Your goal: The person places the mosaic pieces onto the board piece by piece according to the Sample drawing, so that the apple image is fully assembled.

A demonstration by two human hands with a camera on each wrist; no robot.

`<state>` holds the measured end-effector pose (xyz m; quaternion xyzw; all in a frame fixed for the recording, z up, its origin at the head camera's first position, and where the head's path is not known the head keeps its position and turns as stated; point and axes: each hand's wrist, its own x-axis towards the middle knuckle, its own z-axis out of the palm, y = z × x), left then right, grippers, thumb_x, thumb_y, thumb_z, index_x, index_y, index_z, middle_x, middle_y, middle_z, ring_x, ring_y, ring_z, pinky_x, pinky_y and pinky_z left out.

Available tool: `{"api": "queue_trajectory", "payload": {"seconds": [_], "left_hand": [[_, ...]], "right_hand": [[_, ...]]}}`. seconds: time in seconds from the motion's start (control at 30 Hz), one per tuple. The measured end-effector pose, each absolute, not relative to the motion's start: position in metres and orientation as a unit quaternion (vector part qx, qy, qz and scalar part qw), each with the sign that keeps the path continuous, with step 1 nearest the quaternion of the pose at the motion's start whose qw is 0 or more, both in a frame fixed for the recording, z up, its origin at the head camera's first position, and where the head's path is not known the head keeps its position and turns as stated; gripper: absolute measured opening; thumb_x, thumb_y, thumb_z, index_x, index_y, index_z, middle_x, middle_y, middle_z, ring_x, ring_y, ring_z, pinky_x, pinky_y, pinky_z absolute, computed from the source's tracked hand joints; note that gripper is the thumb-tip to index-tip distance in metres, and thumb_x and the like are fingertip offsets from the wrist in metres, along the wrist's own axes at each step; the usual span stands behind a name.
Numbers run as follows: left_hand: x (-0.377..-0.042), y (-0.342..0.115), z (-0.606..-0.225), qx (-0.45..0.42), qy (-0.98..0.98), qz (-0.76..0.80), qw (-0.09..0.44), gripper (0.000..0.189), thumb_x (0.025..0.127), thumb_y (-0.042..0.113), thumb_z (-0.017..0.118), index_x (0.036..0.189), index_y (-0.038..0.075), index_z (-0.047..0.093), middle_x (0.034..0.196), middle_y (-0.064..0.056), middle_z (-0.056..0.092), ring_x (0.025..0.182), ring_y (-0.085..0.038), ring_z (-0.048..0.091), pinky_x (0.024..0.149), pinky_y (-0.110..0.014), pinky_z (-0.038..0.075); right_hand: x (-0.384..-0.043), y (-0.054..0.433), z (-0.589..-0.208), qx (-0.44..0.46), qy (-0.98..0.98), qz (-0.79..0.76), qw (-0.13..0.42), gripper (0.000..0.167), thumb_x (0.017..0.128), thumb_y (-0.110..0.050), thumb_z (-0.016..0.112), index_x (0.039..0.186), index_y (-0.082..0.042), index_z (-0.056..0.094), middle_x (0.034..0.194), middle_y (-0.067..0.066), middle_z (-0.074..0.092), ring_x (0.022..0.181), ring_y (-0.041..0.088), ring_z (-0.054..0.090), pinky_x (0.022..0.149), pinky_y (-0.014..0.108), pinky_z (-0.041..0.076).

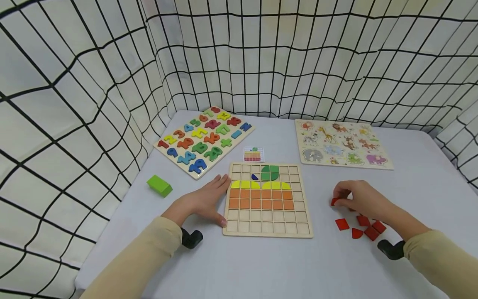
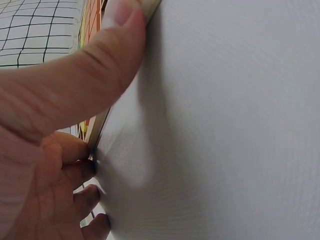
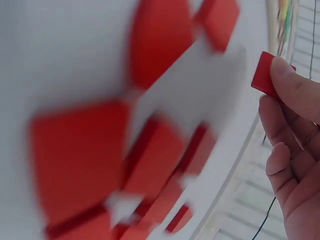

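My left hand (image 1: 203, 202) rests at the left edge of a wooden grid board (image 1: 267, 229), thumb and fingertips touching its side. Two rows of orange square tiles (image 1: 267, 204) lie in the grid, with yellow pieces (image 1: 245, 185) above them. Higher up sit green pieces (image 1: 269, 173) and a small dark blue piece (image 1: 254, 177). To the right of the board, my right hand (image 1: 362, 197) pinches a red tile (image 3: 264, 75) between thumb and fingers. Below that hand several red pieces (image 1: 371, 233) lie loose on the table, partly overlapping; one has a curved side.
A small pattern card (image 1: 254, 154) lies just behind the board. An alphabet-and-number puzzle (image 1: 194, 145) is at back left, an animal puzzle (image 1: 343, 145) at back right. On the left stands a green block (image 1: 159, 185). Black netting (image 1: 261, 62) encloses the white table.
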<state>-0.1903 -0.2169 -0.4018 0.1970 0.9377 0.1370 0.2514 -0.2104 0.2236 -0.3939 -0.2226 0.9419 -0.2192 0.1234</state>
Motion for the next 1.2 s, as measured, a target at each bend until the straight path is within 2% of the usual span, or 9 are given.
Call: {"api": "queue_trajectory", "payload": {"seconds": [0.2, 0.43, 0.7, 1.0, 1.2], "left_hand": [[-0.192, -0.216, -0.402, 0.198, 0.938, 0.133, 0.253, 0.126, 0.076, 0.047, 0.088, 0.163, -0.001, 0.011, 0.173, -0.017, 0.004, 0.161, -0.038, -0.002, 0.131, -0.052, 0.010], [-0.193, -0.214, -0.399, 0.194, 0.937, 0.132, 0.259, 0.127, 0.075, 0.047, 0.089, 0.164, 0.001, 0.010, 0.173, -0.016, 0.003, 0.161, -0.037, -0.003, 0.131, -0.052, 0.010], [-0.191, -0.215, -0.398, 0.185, 0.936, 0.140, 0.265, 0.126, 0.075, 0.045, 0.089, 0.164, 0.004, 0.010, 0.174, -0.013, 0.003, 0.161, -0.035, -0.005, 0.131, -0.052, 0.010], [-0.190, -0.215, -0.397, 0.186, 0.934, 0.155, 0.264, 0.125, 0.075, 0.042, 0.090, 0.164, 0.005, 0.011, 0.174, -0.012, 0.004, 0.161, -0.035, -0.005, 0.130, -0.054, 0.012], [-0.190, -0.215, -0.396, 0.184, 0.933, 0.159, 0.264, 0.124, 0.075, 0.041, 0.090, 0.164, 0.005, 0.012, 0.174, -0.013, 0.004, 0.161, -0.036, -0.005, 0.130, -0.055, 0.012]], "right_hand": [[-0.215, 0.172, -0.388, -0.260, 0.922, -0.264, 0.115, 0.011, 0.089, -0.011, 0.079, 0.097, -0.016, 0.072, 0.090, -0.006, 0.070, 0.083, 0.013, 0.058, 0.069, 0.020, 0.052], [-0.214, 0.100, -0.385, -0.293, 0.888, -0.313, 0.167, 0.007, 0.093, -0.011, 0.075, 0.100, -0.011, 0.074, 0.093, -0.002, 0.071, 0.083, 0.013, 0.060, 0.075, 0.021, 0.055], [-0.207, 0.029, -0.384, -0.335, 0.869, -0.309, 0.193, 0.005, 0.094, -0.011, 0.074, 0.097, -0.013, 0.077, 0.091, -0.004, 0.074, 0.080, 0.011, 0.058, 0.072, 0.019, 0.054], [-0.199, -0.009, -0.386, -0.324, 0.867, -0.301, 0.230, 0.006, 0.094, -0.009, 0.074, 0.097, -0.012, 0.077, 0.084, -0.005, 0.071, 0.080, 0.012, 0.059, 0.074, 0.020, 0.054], [-0.197, -0.018, -0.390, -0.319, 0.871, -0.296, 0.228, 0.004, 0.094, -0.008, 0.073, 0.095, -0.010, 0.077, 0.082, -0.004, 0.070, 0.077, 0.011, 0.058, 0.071, 0.018, 0.052]]}}
